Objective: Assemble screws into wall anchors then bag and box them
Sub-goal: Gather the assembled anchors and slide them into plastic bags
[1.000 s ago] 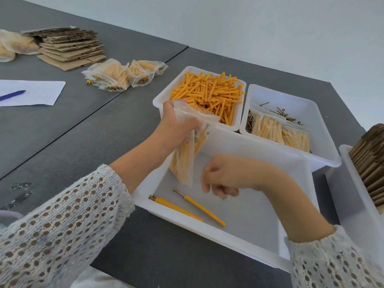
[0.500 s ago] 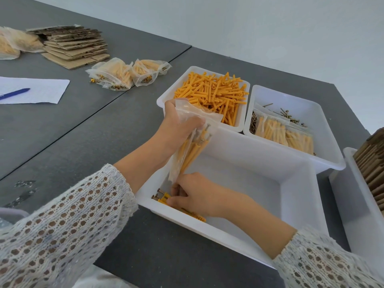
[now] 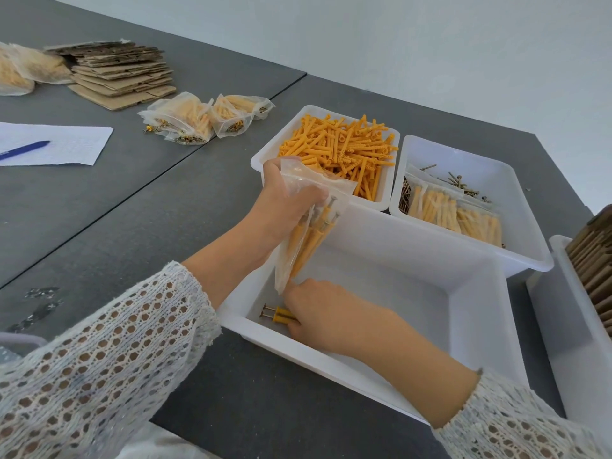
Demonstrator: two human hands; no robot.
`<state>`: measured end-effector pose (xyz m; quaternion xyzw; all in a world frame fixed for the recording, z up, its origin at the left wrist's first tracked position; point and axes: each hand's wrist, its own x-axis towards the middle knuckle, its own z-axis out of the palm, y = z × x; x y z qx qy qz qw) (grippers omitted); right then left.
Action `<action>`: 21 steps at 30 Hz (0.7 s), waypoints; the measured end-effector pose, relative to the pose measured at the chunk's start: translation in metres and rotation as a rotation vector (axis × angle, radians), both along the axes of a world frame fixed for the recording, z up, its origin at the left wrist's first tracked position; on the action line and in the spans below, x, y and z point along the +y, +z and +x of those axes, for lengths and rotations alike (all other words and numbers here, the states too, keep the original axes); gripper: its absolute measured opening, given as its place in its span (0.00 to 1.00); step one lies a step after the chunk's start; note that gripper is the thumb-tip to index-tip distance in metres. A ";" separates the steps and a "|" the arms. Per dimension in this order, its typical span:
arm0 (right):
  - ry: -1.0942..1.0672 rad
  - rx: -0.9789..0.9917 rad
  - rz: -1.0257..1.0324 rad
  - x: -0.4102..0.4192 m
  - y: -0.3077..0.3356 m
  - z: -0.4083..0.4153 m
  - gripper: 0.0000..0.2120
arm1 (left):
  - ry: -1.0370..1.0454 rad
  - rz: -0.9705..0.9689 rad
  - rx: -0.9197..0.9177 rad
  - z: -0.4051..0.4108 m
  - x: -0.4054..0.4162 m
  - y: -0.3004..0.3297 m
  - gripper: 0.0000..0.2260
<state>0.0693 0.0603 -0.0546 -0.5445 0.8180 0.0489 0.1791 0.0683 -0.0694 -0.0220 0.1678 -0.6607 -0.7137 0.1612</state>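
My left hand grips a clear plastic bag by its upper part, holding it upright over the near white bin; several orange anchors with screws stand inside it. My right hand reaches down to the bin's floor at its left end and closes its fingers on two assembled orange anchors, whose screw heads stick out to the left. Behind, one white bin holds loose orange anchors, and another holds loose screws and a filled bag.
Filled bags lie on the grey table to the left, beside a stack of flat cardboard. A sheet of paper with a blue pen lies at far left. A white bin with brown cardboard pieces stands at the right edge.
My right hand has gone down from mid-bin to the bin floor and closed on the two anchors lying there. The left hand holds the bag in much the same place.
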 end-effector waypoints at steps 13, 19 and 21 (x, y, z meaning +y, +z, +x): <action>-0.063 0.204 0.238 0.015 0.006 -0.014 0.13 | 0.019 0.001 -0.044 0.002 0.001 0.003 0.33; -0.263 -0.204 0.022 0.060 0.040 -0.039 0.04 | 0.018 0.004 -0.069 0.002 0.003 0.006 0.36; -0.398 -0.293 -0.215 0.072 0.062 -0.053 0.06 | 0.010 0.009 -0.065 0.001 0.003 0.005 0.36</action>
